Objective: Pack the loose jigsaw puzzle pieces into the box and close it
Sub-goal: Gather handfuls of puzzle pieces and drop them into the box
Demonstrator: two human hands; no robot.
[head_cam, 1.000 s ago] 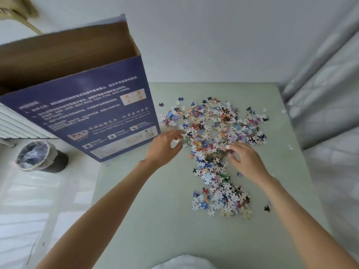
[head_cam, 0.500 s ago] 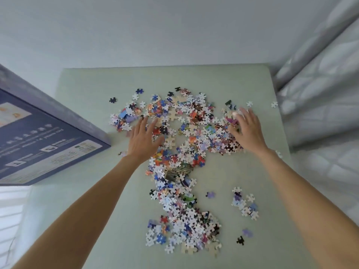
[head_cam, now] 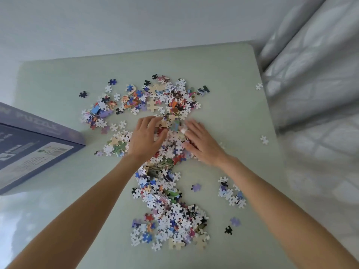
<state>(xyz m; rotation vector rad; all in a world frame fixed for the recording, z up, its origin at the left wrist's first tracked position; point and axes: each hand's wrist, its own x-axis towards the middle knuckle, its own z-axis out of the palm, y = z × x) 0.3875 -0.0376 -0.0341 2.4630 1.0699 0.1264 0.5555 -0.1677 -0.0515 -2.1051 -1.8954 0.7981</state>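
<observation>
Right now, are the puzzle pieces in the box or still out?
Out. The puzzle pieces lie spread across the table, beside the box; both hands rest on the pile.

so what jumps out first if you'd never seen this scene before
The sprawl of colourful puzzle pieces scattered down the middle of the pale green table grabs the eye first. Next come the two hands, left hand and right hand, pressed onto the pile at its centre with fingers spread. A dark blue box juts in at the left edge.
</observation>
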